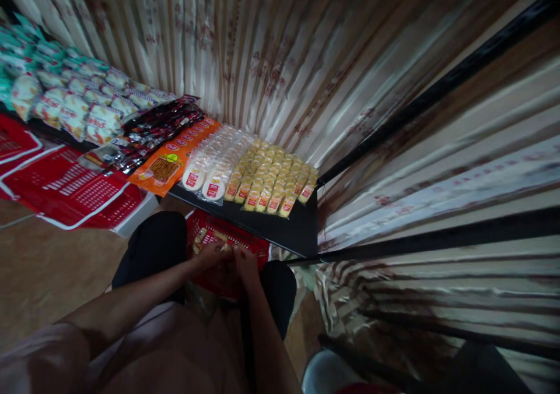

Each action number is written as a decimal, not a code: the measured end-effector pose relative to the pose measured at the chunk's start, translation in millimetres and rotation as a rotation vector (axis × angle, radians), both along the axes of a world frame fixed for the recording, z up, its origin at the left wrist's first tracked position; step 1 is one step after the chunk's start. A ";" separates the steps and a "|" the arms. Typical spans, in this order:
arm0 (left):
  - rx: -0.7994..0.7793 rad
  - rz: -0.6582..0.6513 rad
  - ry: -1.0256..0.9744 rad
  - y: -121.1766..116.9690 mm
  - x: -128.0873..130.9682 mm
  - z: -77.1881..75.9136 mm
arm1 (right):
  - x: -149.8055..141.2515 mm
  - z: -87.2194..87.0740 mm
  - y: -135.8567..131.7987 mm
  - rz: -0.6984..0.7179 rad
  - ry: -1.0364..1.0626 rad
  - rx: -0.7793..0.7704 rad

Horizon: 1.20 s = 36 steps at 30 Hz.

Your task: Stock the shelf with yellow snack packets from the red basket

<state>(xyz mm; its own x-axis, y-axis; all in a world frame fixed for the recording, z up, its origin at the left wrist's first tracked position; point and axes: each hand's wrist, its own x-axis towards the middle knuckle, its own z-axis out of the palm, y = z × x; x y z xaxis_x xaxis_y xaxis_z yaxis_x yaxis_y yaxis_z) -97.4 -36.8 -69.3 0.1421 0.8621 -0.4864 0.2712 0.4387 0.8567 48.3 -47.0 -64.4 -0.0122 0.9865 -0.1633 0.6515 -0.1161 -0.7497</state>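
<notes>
Over a red basket [258, 246] between the knees, my two hands are close together. My left hand [212, 255] is closed around a small yellow snack packet [226, 247], which shows at its fingertips. My right hand [245, 260] is beside it with its fingers bent and pressed together near the packet's end; what they pinch is too small to make out. More gold-wrapped packets [199, 239] lie in the basket. Just beyond, rows of yellow snack packets [262, 193] stand on a black shelf [284, 225].
Left along the shelf are clear-wrapped round white crackers [213, 189], an orange snack bag [161, 164], dark red packets [153, 132] and white snack bags [105, 120]. Red baskets [94, 193] stand at left. Black rails [420, 236] and a patterned curtain [271, 50] border the shelf.
</notes>
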 end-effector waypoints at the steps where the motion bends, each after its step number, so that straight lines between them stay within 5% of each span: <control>1: -0.007 -0.016 -0.025 1.3 -0.7 6.5 | 3.3 6.9 -1.5 0.002 0.008 0.020; 10: -0.061 -0.111 -0.240 13.6 3.1 66.0 | 23.4 63.5 -20.8 0.011 0.115 0.151; 18: 0.002 -0.152 -0.245 35.8 44.2 102.0 | 43.4 93.7 -29.7 -0.040 0.011 0.289; 36: 0.296 -0.181 0.050 79.3 149.5 121.2 | 106.6 76.9 31.6 -0.541 0.056 0.370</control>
